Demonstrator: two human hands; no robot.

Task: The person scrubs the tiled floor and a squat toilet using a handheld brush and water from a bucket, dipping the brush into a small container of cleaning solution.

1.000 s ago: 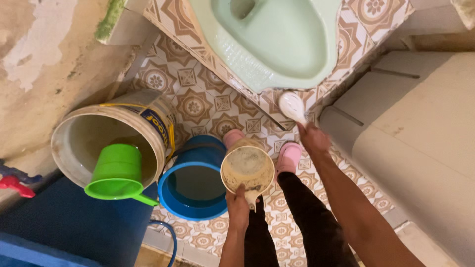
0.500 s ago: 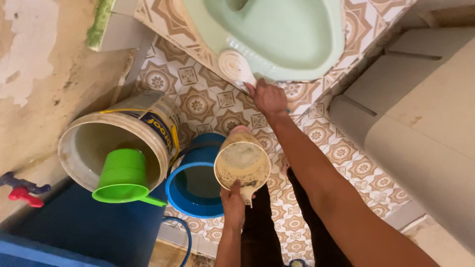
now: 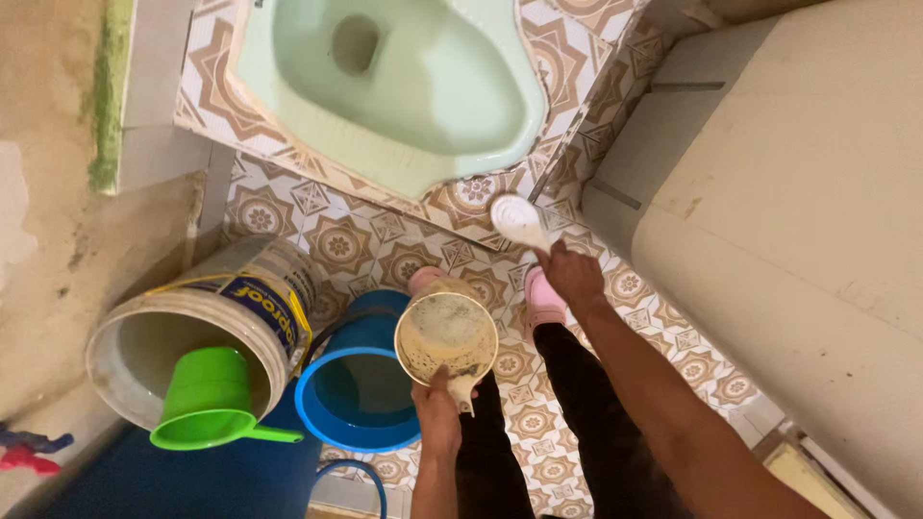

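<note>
Scrubbing stage here, I'd say: the right hand has its fingers wrapped round the handle of a white round-headed plastic brush, head down on the patterned tile step at 6 o'clock of the pale green squat toilet pan. The left hand grips a stained cream plastic scoop by its handle (held level, contents unclear), just at 3 o'clock of the blue plastic bucket. Next move probably needs that scoop tipped over the scrubbed spot.
</note>
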